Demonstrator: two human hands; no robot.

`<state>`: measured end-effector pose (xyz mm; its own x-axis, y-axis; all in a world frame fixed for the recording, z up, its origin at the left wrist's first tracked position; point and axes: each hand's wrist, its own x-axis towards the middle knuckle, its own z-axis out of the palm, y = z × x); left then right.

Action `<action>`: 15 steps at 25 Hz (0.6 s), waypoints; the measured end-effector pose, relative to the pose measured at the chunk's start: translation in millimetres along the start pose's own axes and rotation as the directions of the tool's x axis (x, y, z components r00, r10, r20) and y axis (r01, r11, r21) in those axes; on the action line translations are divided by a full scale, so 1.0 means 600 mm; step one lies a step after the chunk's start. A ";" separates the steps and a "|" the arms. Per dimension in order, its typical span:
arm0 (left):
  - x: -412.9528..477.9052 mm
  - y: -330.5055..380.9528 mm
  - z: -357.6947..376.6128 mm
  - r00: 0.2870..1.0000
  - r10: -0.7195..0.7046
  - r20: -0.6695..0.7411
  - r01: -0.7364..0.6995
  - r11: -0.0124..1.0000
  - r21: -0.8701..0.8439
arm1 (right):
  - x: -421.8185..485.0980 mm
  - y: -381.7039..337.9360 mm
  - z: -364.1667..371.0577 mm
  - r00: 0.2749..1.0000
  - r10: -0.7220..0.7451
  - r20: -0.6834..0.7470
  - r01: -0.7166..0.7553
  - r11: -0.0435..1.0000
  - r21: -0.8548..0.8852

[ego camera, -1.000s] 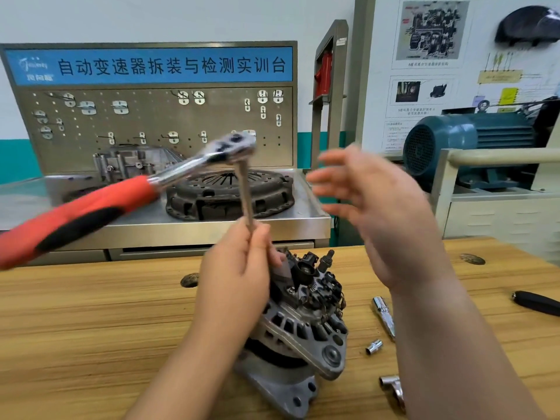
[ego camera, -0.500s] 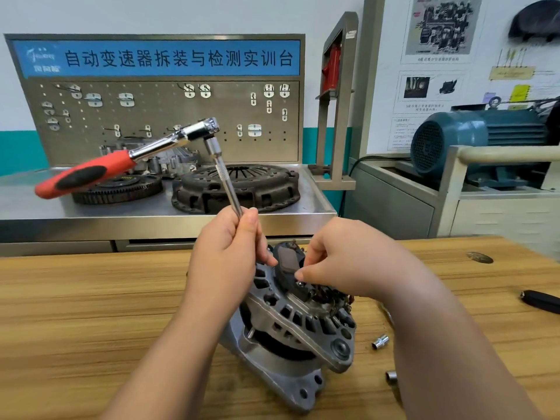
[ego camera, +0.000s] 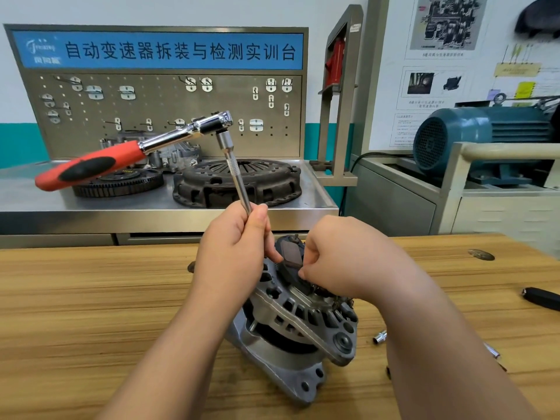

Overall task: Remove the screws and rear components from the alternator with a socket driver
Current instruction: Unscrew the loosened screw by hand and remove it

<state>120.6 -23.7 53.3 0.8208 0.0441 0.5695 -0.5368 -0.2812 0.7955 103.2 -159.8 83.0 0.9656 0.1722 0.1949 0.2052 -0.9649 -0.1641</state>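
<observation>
Left hand (ego camera: 233, 259) is curled round the wrench bar (ego camera: 235, 172); right hand (ego camera: 339, 259) is pinched on a dark part (ego camera: 291, 253) of the alternator (ego camera: 303, 325), which is laid on a wooden table (ego camera: 91, 313); a steel bench (ego camera: 91, 204) and blue motor (ego camera: 485, 131) are seen behind.

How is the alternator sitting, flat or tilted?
Tilted: the alternator rests on its lower edge on the table, rear face angled upward.

Ratchet (ego camera: 136, 153): polished chrome head and shaft, knurled extension, matt red-and-black plastic grip.
Alternator (ego camera: 297, 325): dull grey cast metal, rough, with a matt black plastic rear cover.
Table (ego camera: 91, 313): smooth wood-grain top.
Bench (ego camera: 91, 201): brushed steel.
Socket (ego camera: 379, 337): shiny metal.
</observation>
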 end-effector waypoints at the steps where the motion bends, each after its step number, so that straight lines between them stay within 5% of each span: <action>1: 0.000 0.000 0.000 1.000 -0.002 0.001 0.002 1.000 0.004 | 0.000 -0.001 -0.001 1.000 -0.008 0.004 0.008 1.000 -0.010; 15: -0.001 0.001 0.001 1.000 -0.012 0.026 0.010 0.998 0.054 | -0.006 0.012 -0.021 0.999 -0.003 0.034 -0.004 0.982 0.187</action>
<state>119.6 -24.4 53.3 0.8317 0.0227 0.5548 -0.5171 -0.3322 0.7888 99.3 -169.7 93.5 0.9699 0.1815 0.1625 0.2280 -0.9113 -0.3429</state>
